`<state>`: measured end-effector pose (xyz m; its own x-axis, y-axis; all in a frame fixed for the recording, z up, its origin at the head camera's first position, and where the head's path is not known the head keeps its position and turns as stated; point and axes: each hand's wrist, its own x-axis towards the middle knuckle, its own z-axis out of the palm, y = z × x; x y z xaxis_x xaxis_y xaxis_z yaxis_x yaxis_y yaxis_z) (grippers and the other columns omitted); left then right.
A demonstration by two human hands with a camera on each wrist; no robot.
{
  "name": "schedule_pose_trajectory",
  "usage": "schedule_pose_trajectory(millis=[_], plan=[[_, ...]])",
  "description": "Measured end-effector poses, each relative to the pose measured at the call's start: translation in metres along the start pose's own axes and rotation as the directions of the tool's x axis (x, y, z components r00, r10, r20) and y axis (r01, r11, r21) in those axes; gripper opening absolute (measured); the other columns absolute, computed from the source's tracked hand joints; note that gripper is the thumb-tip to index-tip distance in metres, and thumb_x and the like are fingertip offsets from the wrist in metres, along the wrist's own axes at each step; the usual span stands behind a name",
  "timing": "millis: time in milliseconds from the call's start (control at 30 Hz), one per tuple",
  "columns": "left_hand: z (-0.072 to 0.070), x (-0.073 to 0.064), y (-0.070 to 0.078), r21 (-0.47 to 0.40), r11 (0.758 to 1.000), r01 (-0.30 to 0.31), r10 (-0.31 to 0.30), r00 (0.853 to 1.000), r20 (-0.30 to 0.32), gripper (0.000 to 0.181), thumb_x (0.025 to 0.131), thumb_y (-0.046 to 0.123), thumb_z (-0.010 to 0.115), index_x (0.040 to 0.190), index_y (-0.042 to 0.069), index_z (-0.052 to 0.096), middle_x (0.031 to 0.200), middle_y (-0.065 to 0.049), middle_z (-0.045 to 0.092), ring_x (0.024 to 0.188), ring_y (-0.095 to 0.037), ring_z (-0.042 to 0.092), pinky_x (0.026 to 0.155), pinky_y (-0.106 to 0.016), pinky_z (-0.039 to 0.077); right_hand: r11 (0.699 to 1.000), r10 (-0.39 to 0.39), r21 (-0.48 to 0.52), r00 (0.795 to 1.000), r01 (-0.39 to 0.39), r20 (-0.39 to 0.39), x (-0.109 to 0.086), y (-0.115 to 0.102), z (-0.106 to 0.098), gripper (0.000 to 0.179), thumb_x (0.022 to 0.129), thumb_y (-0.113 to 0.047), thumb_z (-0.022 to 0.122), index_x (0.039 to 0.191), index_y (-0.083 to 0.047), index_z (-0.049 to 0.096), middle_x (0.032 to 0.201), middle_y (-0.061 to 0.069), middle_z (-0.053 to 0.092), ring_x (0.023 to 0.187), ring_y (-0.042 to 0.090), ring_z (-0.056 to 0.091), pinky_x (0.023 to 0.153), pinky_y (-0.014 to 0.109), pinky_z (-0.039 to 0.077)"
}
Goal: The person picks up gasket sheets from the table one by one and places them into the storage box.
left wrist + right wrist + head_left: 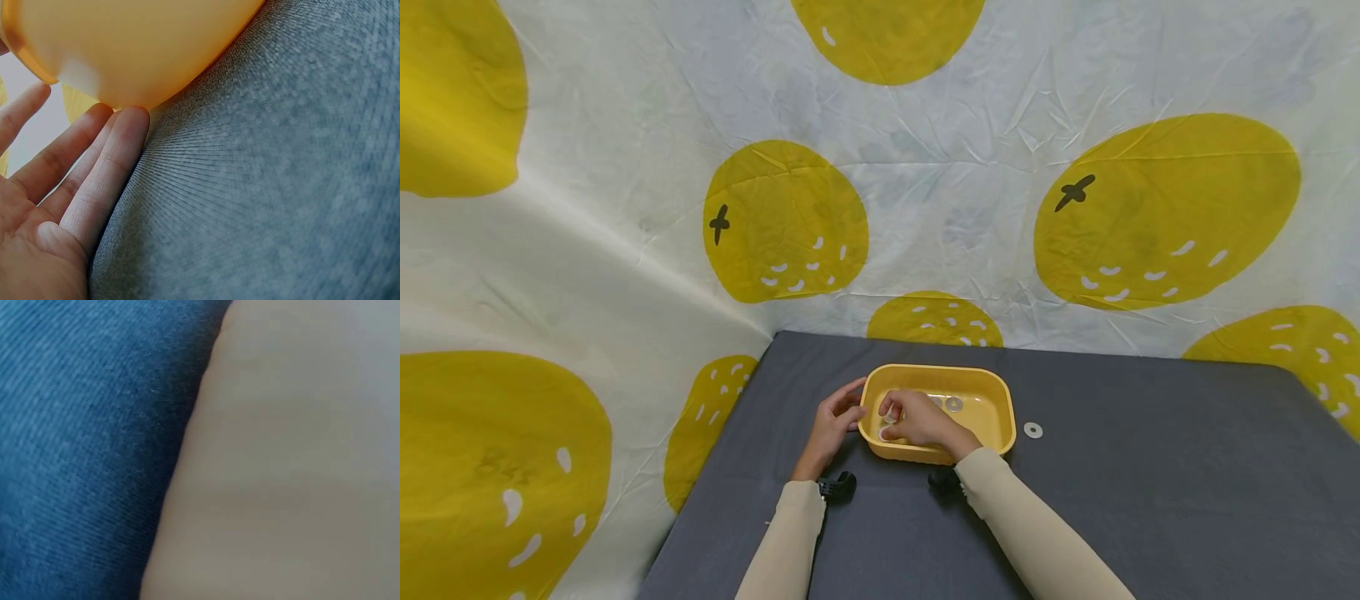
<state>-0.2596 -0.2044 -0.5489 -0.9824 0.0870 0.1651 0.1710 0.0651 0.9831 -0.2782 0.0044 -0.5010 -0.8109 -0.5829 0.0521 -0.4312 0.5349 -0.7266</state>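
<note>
A yellow plastic tub (992,425) stands on the dark cloth, with several flat ring-shaped washers inside, one of them a washer (953,404) near the far wall. My left hand (835,423) rests against the tub's left end. In the left wrist view its nearly straight fingers (103,169) touch the tub's outer wall (137,50). My right hand (921,418) reaches into the tub's left half. Its fingers and thumb curl round a pale washer (884,433), partly hidden by the hand. The right wrist view shows only cloth and a blurred pale surface, no fingers.
One more washer (1033,430) lies on the cloth just right of the tub. Dark grey cloth (1150,483) covers the table. A white curtain with yellow fruit shapes (955,217) hangs behind and along the left side.
</note>
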Motion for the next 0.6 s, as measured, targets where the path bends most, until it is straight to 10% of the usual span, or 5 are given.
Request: schedule_pose_trajectory(millis=[333, 600], plan=[[0.001, -0.002, -0.001, 0.011, 1.000, 0.027, -0.027, 0.999, 0.026, 0.053, 0.099, 0.008, 0.061, 0.151, 0.014, 0.052, 0.134, -0.031, 0.061, 0.118, -0.051, 0.060, 0.086, -0.043, 0.061, 0.992, -0.006, 0.122, 0.980, 0.031, -0.199, -0.027, 0.005, -0.032, 0.014, 0.096, -0.013, 0.071, 0.108, -0.006, 0.070, 0.082, 0.003, 0.058, 0.062, 0.014, 0.045, 0.057, 0.024, 0.039], [-0.003, -0.004, 0.013, 0.007, 0.999, 0.039, -0.039, 0.997, 0.063, 0.055, 0.099, 0.004, 0.060, 0.152, 0.009, 0.050, 0.132, -0.033, 0.060, 0.117, -0.052, 0.060, 0.085, -0.040, 0.062, 0.991, -0.021, 0.106, 0.896, 0.076, -0.444, -0.069, 0.026, -0.086, 0.012, 0.098, -0.019, 0.069, 0.106, -0.010, 0.070, 0.083, 0.006, 0.062, 0.066, 0.016, 0.051, 0.059, 0.026, 0.043]])
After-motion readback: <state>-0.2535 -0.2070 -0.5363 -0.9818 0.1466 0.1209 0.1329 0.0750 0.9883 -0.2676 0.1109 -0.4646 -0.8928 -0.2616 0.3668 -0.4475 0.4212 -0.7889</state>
